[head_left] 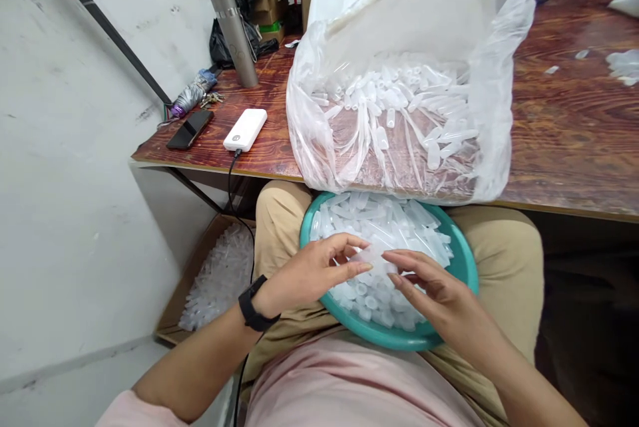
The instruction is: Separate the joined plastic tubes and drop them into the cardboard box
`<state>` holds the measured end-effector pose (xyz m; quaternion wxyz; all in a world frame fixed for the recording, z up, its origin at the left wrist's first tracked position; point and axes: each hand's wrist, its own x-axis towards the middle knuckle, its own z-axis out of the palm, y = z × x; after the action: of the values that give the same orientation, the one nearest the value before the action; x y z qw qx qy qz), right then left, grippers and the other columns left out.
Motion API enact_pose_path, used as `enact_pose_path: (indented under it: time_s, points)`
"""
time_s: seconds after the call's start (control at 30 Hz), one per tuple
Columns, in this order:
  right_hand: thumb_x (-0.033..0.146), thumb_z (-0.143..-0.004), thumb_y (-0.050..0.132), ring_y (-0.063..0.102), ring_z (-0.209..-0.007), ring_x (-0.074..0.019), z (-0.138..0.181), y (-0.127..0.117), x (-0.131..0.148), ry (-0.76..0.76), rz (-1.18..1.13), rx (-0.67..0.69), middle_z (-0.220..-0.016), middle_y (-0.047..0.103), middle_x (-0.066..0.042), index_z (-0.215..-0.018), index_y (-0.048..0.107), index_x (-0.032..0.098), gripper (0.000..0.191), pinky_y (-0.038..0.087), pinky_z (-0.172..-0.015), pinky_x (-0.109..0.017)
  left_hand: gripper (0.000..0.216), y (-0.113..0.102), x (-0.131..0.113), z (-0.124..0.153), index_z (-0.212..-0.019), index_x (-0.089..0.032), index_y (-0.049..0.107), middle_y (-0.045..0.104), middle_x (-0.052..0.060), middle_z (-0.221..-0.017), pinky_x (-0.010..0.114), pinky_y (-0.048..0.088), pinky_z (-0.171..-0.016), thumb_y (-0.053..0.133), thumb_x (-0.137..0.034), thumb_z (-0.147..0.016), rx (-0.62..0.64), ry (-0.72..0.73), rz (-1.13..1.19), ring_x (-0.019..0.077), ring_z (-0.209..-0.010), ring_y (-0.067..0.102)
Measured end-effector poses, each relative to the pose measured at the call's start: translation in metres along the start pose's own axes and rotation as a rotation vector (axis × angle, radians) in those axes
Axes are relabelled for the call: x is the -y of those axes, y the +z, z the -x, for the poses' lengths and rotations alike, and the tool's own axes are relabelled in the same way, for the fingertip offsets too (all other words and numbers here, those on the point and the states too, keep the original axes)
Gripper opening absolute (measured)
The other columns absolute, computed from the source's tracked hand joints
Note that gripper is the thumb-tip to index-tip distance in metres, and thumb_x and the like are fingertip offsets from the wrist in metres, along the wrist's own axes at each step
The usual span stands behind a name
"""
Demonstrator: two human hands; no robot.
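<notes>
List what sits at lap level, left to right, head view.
Cardboard box of tubes on the floor → left hand → clear plastic piece at both hands' fingertips → right hand. Teal basin omitted: it lies under both hands.

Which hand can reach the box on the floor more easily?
Probably the left hand: the cardboard box sits on the floor on that side, near its wrist. The right hand would have to cross the teal bowl. Both pinch a clear plastic piece.
</notes>
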<state>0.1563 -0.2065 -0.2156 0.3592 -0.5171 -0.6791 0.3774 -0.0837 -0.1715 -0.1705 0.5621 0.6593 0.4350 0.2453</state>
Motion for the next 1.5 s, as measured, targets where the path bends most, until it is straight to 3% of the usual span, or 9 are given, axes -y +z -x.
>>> enact_pose_path:
  time_s: [0.2,0.37,0.47,0.8,0.97,1.13,1.23,1.37,1.5]
  points:
    - [0.041,-0.099,0.062,0.072,-0.076,-0.0173,0.000,-0.003,0.001,0.007,-0.049,-0.028,-0.102,0.073,-0.006,-0.117,0.074,0.026,0.026,0.062,-0.065,-0.029,0.033,0.006,0.004,0.012,-0.122,-0.023,0.073,0.074,0.002,-0.107,0.027,0.046,-0.079,0.070,-0.040,-0.094,-0.034,-0.034,-0.033,0.0155,-0.088,0.061]
    - [0.023,-0.101,0.057,0.072,-0.104,-0.0247,0.003,0.012,-0.002,-0.194,0.399,0.284,-0.112,0.073,-0.009,-0.127,0.066,0.023,0.028,0.061,-0.090,-0.042,0.035,0.002,0.017,0.016,-0.120,-0.021,0.066,0.069,0.002,-0.104,0.029,0.047,-0.081,0.068,-0.045,-0.095,-0.168,-0.033,0.020,0.0168,-0.094,0.062]
    - [0.006,-0.091,0.063,0.072,-0.104,-0.0292,0.005,0.025,-0.003,-0.257,0.582,0.454,-0.113,0.072,-0.011,-0.127,0.066,0.018,0.038,0.063,-0.087,-0.047,0.035,0.001,0.021,0.017,-0.120,-0.022,0.065,0.068,0.002,-0.106,0.031,0.048,-0.084,0.069,-0.045,-0.094,-0.176,-0.042,0.044,0.0172,-0.096,0.062]
    - [-0.001,-0.087,0.057,0.074,-0.097,-0.0317,0.000,0.029,0.002,-0.269,0.632,0.496,-0.104,0.073,-0.012,-0.123,0.068,0.015,0.042,0.063,-0.079,-0.047,0.034,-0.002,0.021,0.028,-0.125,-0.024,0.062,0.065,0.002,-0.104,0.030,0.048,-0.084,0.063,-0.045,-0.098,-0.162,-0.077,0.006,0.0164,-0.094,0.060]
    - [-0.009,-0.077,0.056,0.074,-0.098,-0.0292,0.002,0.030,-0.005,-0.286,0.580,0.523,-0.104,0.076,-0.010,-0.130,0.067,0.018,0.060,0.062,-0.083,-0.044,0.038,-0.001,0.020,0.033,-0.134,-0.025,0.057,0.070,0.003,-0.109,0.031,0.049,-0.087,0.053,-0.047,-0.104,-0.117,-0.090,0.063,0.0171,-0.098,0.064]
    - [0.000,-0.087,0.056,0.073,-0.095,-0.0258,-0.005,0.023,-0.004,-0.255,0.498,0.442,-0.101,0.072,-0.011,-0.136,0.063,0.015,0.051,0.062,-0.082,-0.041,0.038,-0.001,0.014,0.037,-0.129,-0.025,0.064,0.072,0.002,-0.106,0.030,0.050,-0.083,0.061,-0.049,-0.099,-0.111,-0.117,-0.002,0.0179,-0.095,0.064]
    - [0.021,-0.100,0.055,0.071,-0.089,-0.0186,-0.010,0.012,0.004,-0.138,0.184,0.228,-0.103,0.068,-0.008,-0.138,0.062,0.022,0.038,0.063,-0.079,-0.034,0.035,-0.001,0.009,0.037,-0.128,-0.025,0.068,0.074,0.002,-0.118,0.029,0.050,-0.088,0.065,-0.043,-0.098,-0.064,-0.101,0.013,0.0188,-0.103,0.066]
    - [0.041,-0.096,0.066,0.071,-0.097,-0.0190,-0.011,0.007,0.019,0.020,-0.170,0.009,-0.112,0.066,-0.007,-0.119,0.075,0.028,0.028,0.064,-0.076,-0.029,0.032,0.003,0.002,0.035,-0.126,-0.025,0.072,0.075,0.001,-0.128,0.028,0.049,-0.094,0.067,-0.038,-0.097,-0.035,-0.065,-0.031,0.0197,-0.112,0.067]
    - [0.047,-0.095,0.067,0.073,-0.084,-0.0170,-0.008,0.012,0.030,0.067,-0.258,0.026,-0.109,0.073,-0.006,-0.110,0.079,0.028,0.028,0.065,-0.075,-0.029,0.032,0.008,0.000,0.033,-0.123,-0.025,0.075,0.077,0.001,-0.123,0.028,0.050,-0.088,0.067,-0.041,-0.097,-0.045,-0.064,-0.043,0.0190,-0.102,0.069]
